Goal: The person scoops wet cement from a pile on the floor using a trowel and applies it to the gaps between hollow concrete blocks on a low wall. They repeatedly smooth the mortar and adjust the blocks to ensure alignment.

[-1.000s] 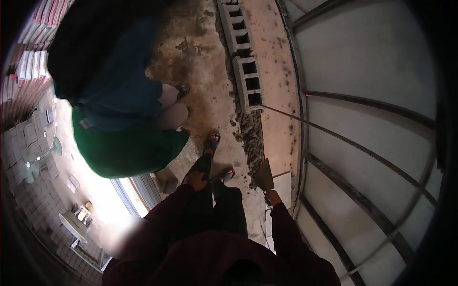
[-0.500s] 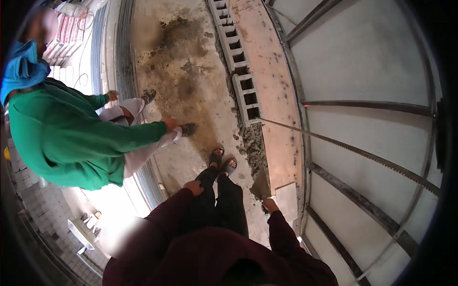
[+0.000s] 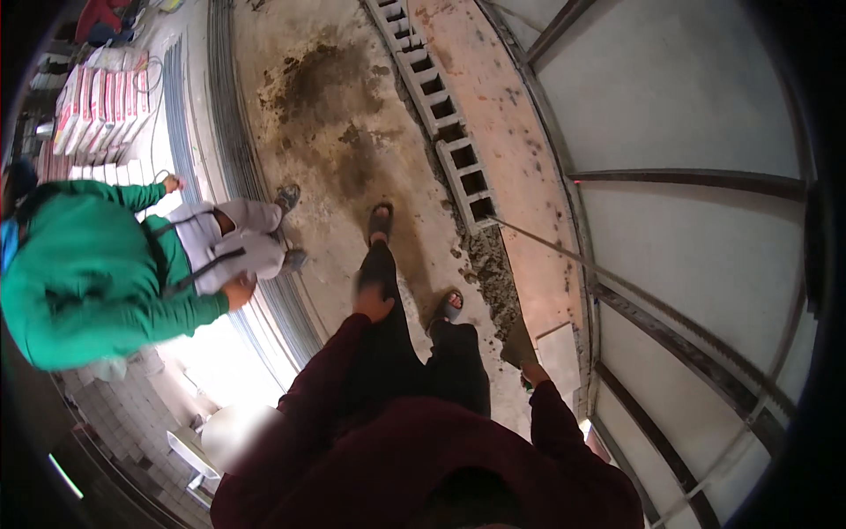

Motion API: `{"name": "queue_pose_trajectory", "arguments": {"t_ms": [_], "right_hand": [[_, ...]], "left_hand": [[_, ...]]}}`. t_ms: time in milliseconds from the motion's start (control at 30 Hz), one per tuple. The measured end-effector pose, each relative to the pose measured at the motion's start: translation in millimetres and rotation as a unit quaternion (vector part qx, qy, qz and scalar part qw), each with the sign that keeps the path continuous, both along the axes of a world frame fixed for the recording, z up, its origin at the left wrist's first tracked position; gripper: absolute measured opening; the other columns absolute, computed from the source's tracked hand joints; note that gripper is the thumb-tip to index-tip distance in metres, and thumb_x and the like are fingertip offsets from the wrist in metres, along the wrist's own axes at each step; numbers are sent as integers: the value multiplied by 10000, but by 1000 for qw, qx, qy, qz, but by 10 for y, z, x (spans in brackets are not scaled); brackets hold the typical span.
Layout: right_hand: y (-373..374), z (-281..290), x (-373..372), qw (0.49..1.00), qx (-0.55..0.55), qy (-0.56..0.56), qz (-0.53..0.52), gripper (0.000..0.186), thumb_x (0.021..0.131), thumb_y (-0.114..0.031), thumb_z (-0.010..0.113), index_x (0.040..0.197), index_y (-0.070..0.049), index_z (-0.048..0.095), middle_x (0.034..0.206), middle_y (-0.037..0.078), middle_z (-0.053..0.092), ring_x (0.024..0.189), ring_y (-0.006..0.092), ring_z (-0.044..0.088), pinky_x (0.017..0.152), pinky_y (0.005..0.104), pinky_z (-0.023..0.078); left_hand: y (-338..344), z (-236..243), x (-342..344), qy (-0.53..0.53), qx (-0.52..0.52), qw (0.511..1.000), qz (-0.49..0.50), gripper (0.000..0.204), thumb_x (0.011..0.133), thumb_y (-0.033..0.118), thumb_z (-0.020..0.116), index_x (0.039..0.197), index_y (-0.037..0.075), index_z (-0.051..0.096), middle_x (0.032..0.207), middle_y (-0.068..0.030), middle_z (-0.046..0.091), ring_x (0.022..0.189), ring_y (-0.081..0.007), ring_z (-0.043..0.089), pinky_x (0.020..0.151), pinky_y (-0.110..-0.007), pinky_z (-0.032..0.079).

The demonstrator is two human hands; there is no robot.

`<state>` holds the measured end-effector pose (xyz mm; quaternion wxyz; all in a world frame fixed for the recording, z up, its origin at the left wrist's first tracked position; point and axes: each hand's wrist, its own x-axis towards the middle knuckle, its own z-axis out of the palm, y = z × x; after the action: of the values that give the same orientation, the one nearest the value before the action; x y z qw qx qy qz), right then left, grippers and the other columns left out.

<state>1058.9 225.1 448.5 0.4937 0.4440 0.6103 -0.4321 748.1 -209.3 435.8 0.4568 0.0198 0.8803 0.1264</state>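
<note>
My right hand (image 3: 536,374) grips a trowel (image 3: 516,344) with a triangular metal blade, held over a strip of wet mortar (image 3: 487,259) on the floor. The mortar runs from the near end of a row of hollow grey concrete blocks (image 3: 464,167). My left hand (image 3: 373,301) is by my left thigh; it is partly blurred, so its grip is unclear. A long toothed or ribbed bar (image 3: 631,293) runs from the end block toward the right. At the left, a co-worker in a green sweatshirt (image 3: 106,273) has both hands away from mine.
A white panelled wall with dark metal bars (image 3: 684,123) lines the right. Long metal bars (image 3: 231,115) lie along the floor at left, near stacked sacks (image 3: 104,101). A person in red (image 3: 97,19) is at the far upper left. A pale slab (image 3: 557,357) lies beside the trowel.
My feet are farther apart, stepping along the floor. My view has shifted, and the trowel sits farther right in it. The co-worker in green has shifted, now showing more of the sacks behind.
</note>
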Motion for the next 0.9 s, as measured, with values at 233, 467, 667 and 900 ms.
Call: {"name": "queue_pose_trajectory", "arguments": {"t_ms": [233,467,667,900], "right_hand": [[-501,-47,-883,993,58,38,95,515,974,-360,398,598,-38,539,475,108,533,408,240,557,429,409,447],[-1570,162,-2486,986,11,-64,-151,425,919,-389,534,770,8,565,555,101,534,423,211,525,427,369,416],[-2038,312,-3240,981,10,-76,-180,452,929,-410,536,807,24,572,578,95,546,468,199,534,464,352,433],[-2091,260,-2969,977,49,-56,-200,474,926,-431,538,735,2,566,562,98,554,468,215,541,477,380,446]], "left_hand": [[-207,-204,-1477,-119,-26,991,-62,782,825,499,569,1439,84,318,1406,-280,353,1242,-432,435,972,-521,415],[-1169,-382,-2487,-244,67,966,-53,748,850,553,528,1371,28,416,1293,-248,519,1168,-394,522,993,-439,416],[-1638,-510,-2619,-276,23,961,-20,702,878,535,497,1339,7,441,1208,-250,579,1133,-391,548,970,-446,425],[-1459,-338,-2751,-256,32,966,-13,652,879,489,526,1316,10,456,1193,-271,579,1124,-411,551,943,-461,443]]}}
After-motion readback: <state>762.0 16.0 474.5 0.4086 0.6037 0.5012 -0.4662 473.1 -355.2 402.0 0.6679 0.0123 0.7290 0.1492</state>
